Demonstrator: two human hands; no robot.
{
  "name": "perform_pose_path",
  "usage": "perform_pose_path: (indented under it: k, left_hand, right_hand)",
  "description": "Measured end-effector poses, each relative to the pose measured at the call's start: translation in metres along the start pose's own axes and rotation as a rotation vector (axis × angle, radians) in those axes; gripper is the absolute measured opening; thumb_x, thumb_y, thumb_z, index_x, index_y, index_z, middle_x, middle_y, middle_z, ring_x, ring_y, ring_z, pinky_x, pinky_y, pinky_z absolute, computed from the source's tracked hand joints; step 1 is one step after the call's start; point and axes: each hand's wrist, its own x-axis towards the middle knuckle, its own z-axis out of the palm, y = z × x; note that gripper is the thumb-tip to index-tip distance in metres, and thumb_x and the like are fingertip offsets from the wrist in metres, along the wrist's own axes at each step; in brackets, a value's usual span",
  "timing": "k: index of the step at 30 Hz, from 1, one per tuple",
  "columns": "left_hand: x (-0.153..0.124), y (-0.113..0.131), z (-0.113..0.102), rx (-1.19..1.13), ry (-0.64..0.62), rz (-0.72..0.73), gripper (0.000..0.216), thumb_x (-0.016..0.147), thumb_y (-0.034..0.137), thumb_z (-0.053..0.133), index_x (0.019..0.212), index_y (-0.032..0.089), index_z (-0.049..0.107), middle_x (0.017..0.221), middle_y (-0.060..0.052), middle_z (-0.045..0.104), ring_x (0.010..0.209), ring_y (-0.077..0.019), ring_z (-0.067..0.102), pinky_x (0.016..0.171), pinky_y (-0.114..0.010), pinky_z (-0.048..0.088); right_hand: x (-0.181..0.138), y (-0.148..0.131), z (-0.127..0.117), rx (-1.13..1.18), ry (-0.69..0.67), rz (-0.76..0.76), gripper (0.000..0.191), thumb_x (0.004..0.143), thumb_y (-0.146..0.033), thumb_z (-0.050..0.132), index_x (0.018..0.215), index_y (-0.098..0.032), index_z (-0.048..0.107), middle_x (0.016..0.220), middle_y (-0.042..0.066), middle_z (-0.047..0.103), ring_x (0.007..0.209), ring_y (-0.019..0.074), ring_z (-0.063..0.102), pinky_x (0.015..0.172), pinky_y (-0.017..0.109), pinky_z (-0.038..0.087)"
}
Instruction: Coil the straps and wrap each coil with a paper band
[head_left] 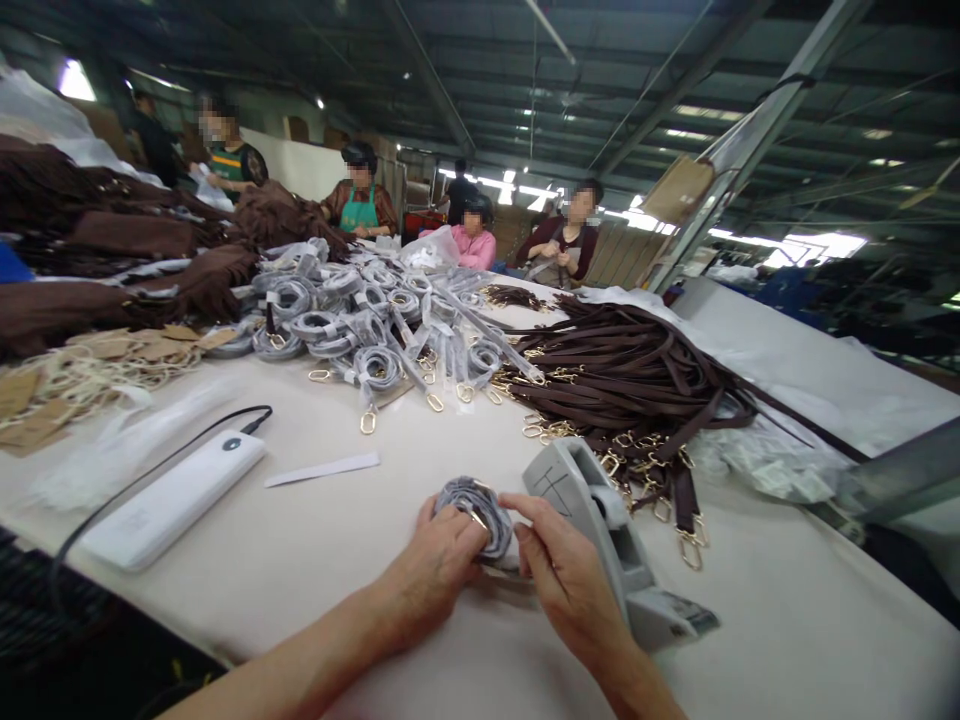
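A coiled strap [474,500] in grey wrapping, with a gold-coloured metal piece at its middle, is held just above the table. My left hand [442,560] is closed round the coil's near left side, fingers over its centre. At the coil's right edge, my right hand [559,560] grips with index finger and thumb; a pale patch shows by the fingertips, too small to make out. Right beside that hand stands a grey tape dispenser [581,480], a mark drawn on its side. Part of the coil is hidden by my fingers.
Wrapped grey coils [375,310] pile up ahead. Brown straps [630,370] with gold clasps lie to the right. A white power bank [176,495] with a black cable, a paper strip [322,470] and corded tags [112,365] are left. Several people sit or stand beyond.
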Motion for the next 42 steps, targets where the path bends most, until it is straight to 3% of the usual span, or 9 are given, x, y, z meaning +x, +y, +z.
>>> perform_pose_path:
  k: [4, 7, 12, 15, 18, 23, 27, 32, 42]
  left_hand:
    - [0.001, 0.002, -0.003, 0.044, -0.034, 0.016, 0.032, 0.087, 0.004, 0.050, 0.113, 0.023, 0.052, 0.115, -0.007, 0.061, 0.111, -0.0242, 0.052, 0.109, -0.051, 0.026]
    - [0.002, 0.003, -0.003, 0.050, -0.034, 0.027, 0.031, 0.084, 0.002, 0.051, 0.109, 0.021, 0.053, 0.111, -0.007, 0.060, 0.108, -0.0244, 0.053, 0.110, -0.051, 0.027]
    - [0.001, -0.001, -0.002, 0.019, -0.021, 0.022, 0.024, 0.086, 0.004, 0.050, 0.102, 0.021, 0.054, 0.107, -0.005, 0.061, 0.105, -0.0229, 0.053, 0.114, -0.050, 0.024]
    - [-0.001, -0.003, -0.002, 0.034, -0.033, 0.045, 0.018, 0.089, 0.007, 0.049, 0.100, 0.021, 0.054, 0.106, -0.004, 0.061, 0.105, -0.0220, 0.053, 0.115, -0.049, 0.022]
    - [0.000, -0.003, -0.003, 0.040, -0.053, 0.046, 0.012, 0.092, 0.010, 0.050, 0.098, 0.020, 0.054, 0.106, -0.004, 0.062, 0.104, -0.0216, 0.053, 0.114, -0.048, 0.023]
    - [0.002, -0.002, -0.007, 0.033, -0.087, 0.032, 0.010, 0.092, 0.011, 0.050, 0.093, 0.021, 0.053, 0.105, -0.003, 0.062, 0.103, -0.0209, 0.054, 0.111, -0.047, 0.027]
    - [0.000, -0.005, -0.015, 0.006, -0.130, 0.095, 0.021, 0.084, 0.005, 0.055, 0.096, 0.022, 0.052, 0.104, -0.002, 0.061, 0.103, -0.0213, 0.053, 0.109, -0.045, 0.030]
    - [-0.003, -0.008, -0.019, -0.014, -0.130, 0.163, 0.025, 0.083, 0.002, 0.053, 0.098, 0.023, 0.052, 0.105, -0.001, 0.060, 0.103, -0.0210, 0.053, 0.110, -0.044, 0.029]
    - [-0.004, -0.006, -0.020, -0.087, -0.077, 0.105, 0.025, 0.079, 0.000, 0.052, 0.090, 0.022, 0.046, 0.106, -0.004, 0.058, 0.103, -0.0209, 0.053, 0.101, -0.038, 0.039]
  right_hand:
    - [0.002, 0.005, 0.007, -0.103, -0.197, 0.037, 0.025, 0.099, -0.020, 0.039, 0.104, -0.020, 0.063, 0.090, 0.005, 0.073, 0.080, 0.0197, 0.070, 0.069, 0.027, 0.052]
    - [0.004, 0.000, 0.006, -0.113, -0.211, 0.056, 0.025, 0.098, -0.018, 0.039, 0.091, -0.020, 0.062, 0.080, 0.003, 0.070, 0.070, 0.0187, 0.067, 0.064, 0.027, 0.050]
    - [-0.003, -0.013, -0.006, -0.049, -0.269, 0.081, 0.027, 0.085, -0.014, 0.060, 0.110, -0.023, 0.060, 0.094, 0.002, 0.070, 0.079, 0.0181, 0.068, 0.071, 0.026, 0.054]
    - [-0.016, -0.012, -0.007, -0.115, -0.345, -0.032, 0.026, 0.076, -0.008, 0.067, 0.098, -0.022, 0.062, 0.115, 0.007, 0.067, 0.094, 0.0205, 0.068, 0.081, 0.027, 0.056]
    - [-0.026, -0.009, 0.001, -0.225, -0.301, -0.169, 0.025, 0.082, -0.011, 0.062, 0.105, -0.020, 0.063, 0.125, 0.013, 0.061, 0.098, 0.0219, 0.068, 0.084, 0.029, 0.057]
    - [-0.032, -0.009, 0.019, -0.373, -0.091, -0.288, 0.025, 0.099, -0.016, 0.041, 0.097, -0.018, 0.066, 0.089, 0.009, 0.068, 0.069, 0.0163, 0.066, 0.063, 0.023, 0.054]
    - [-0.036, -0.009, 0.021, -0.368, -0.158, -0.362, 0.039, 0.104, -0.020, 0.033, 0.080, -0.019, 0.064, 0.069, 0.004, 0.063, 0.061, 0.0162, 0.060, 0.054, 0.025, 0.044]
    - [-0.041, -0.010, 0.013, -0.359, -0.277, -0.339, 0.047, 0.106, -0.022, 0.023, 0.079, -0.018, 0.061, 0.073, 0.005, 0.063, 0.064, 0.0159, 0.060, 0.057, 0.026, 0.042]
    - [-0.044, -0.011, 0.023, -0.383, -0.195, -0.311, 0.048, 0.106, -0.023, 0.021, 0.081, -0.018, 0.061, 0.075, 0.005, 0.064, 0.064, 0.0157, 0.061, 0.057, 0.025, 0.042]
